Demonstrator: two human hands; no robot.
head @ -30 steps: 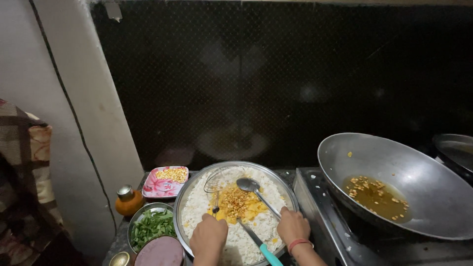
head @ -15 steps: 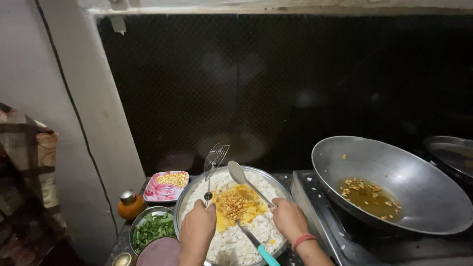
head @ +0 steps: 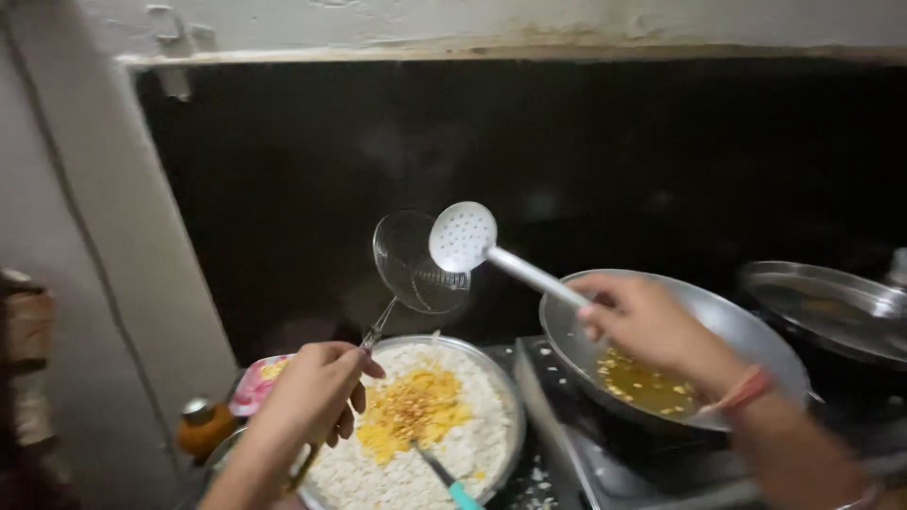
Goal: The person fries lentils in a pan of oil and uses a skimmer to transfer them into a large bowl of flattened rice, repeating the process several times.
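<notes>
Two strainers raised together above the rice plate

The left hand (head: pixel 316 392) is clenched on the wire strainer (head: pixel 416 264), the right hand (head: pixel 642 321) on the slotted ladle (head: pixel 463 236); both handles slant up and away from the fingers until the heads overlap. Below the left fingers lies the rice plate (head: pixel 491 378), below the right the wok (head: pixel 756 331).

My left hand (head: pixel 316 397) hides the strainer's handle (head: pixel 376 331) end and part of the rice plate (head: pixel 505 401), whose near rim leaves the bottom edge. My right forearm covers the wok's (head: pixel 756 335) front. The turquoise-handled utensil (head: pixel 453 486) is cut off below.
</notes>
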